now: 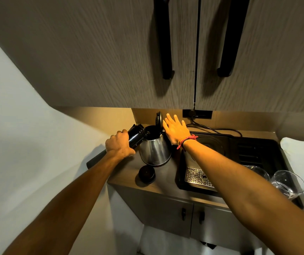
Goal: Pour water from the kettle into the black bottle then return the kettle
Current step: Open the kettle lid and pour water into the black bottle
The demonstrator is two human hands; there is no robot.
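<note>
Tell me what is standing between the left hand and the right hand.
In the head view, the steel kettle with its lid up stands between the left hand, which holds the black bottle, and the open right hand.

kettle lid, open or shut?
Open. The kettle stands on the counter with its lid flipped up nearly vertical, dark mouth exposed. The right hand is at the lid, fingers spread.

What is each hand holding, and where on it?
The left hand grips the black bottle around its body, tilted toward the open kettle. The right hand is open beside the kettle, holding nothing.
</note>
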